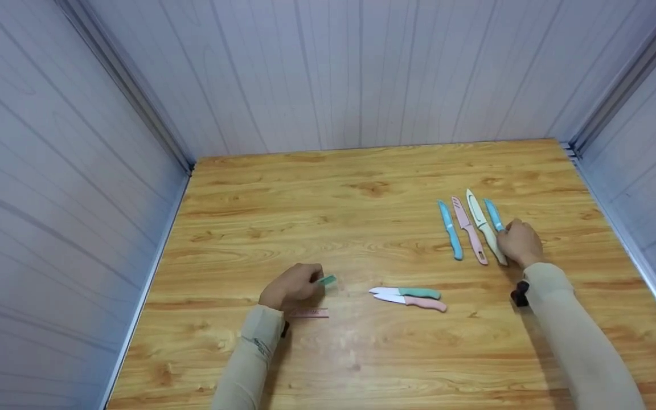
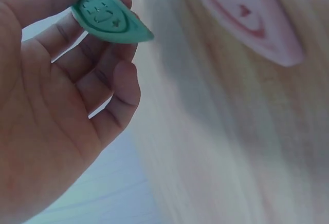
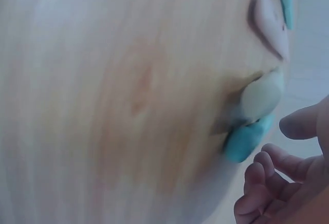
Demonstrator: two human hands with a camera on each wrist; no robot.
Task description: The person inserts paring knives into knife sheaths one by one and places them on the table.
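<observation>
My left hand pinches a green knife sheath with cut-out marks between thumb and fingers, above the table. Just below it lies a pink knife sheath. To the right are two bare white-bladed knives, one with a green handle and one with a pink handle. At the right, my right hand is over the handle end of a blue knife. In the right wrist view, its thumb and fingers stand apart beside that blue handle.
Left of the right hand, a cream sheathed knife, a pink sheathed knife and another blue knife lie side by side. Pale panel walls bound the wooden table at the back and both sides.
</observation>
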